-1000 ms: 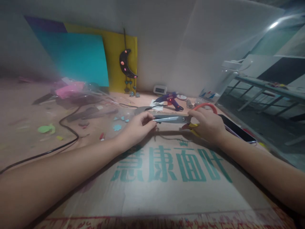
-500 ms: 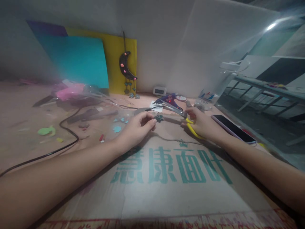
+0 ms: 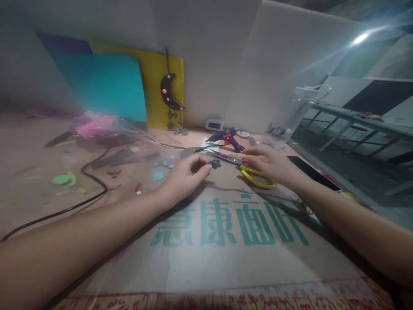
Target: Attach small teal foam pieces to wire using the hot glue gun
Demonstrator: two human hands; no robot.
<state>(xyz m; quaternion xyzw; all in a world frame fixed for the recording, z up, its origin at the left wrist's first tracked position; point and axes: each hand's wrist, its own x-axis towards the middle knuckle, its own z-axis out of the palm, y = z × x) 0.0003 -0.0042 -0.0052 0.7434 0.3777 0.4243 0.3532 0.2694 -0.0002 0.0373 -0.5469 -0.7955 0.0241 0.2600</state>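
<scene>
Between the thumb and fingertips of my left hand (image 3: 190,172) is a small dark grey-green flower piece (image 3: 215,164). Yellow-handled scissors (image 3: 258,180) lie on the work surface just right of it, blades pointing left. Over their handles reaches my right hand (image 3: 269,162), fingers stretched out and no longer wrapped round the loops; whether the fingertips still touch them I cannot tell. A thin dark cord (image 3: 232,189) runs across the board below both hands.
A blue glue gun (image 3: 227,137) lies behind the scissors, a phone (image 3: 312,173) under my right forearm's far side. A moon ornament (image 3: 169,92) hangs before yellow card. Blue cutouts (image 3: 158,175) and a black cable (image 3: 97,196) lie left.
The scissors have come down from a raised tilt onto the surface, and my right hand's fingers have loosened from the handles. My left hand keeps its pinch on the flower piece.
</scene>
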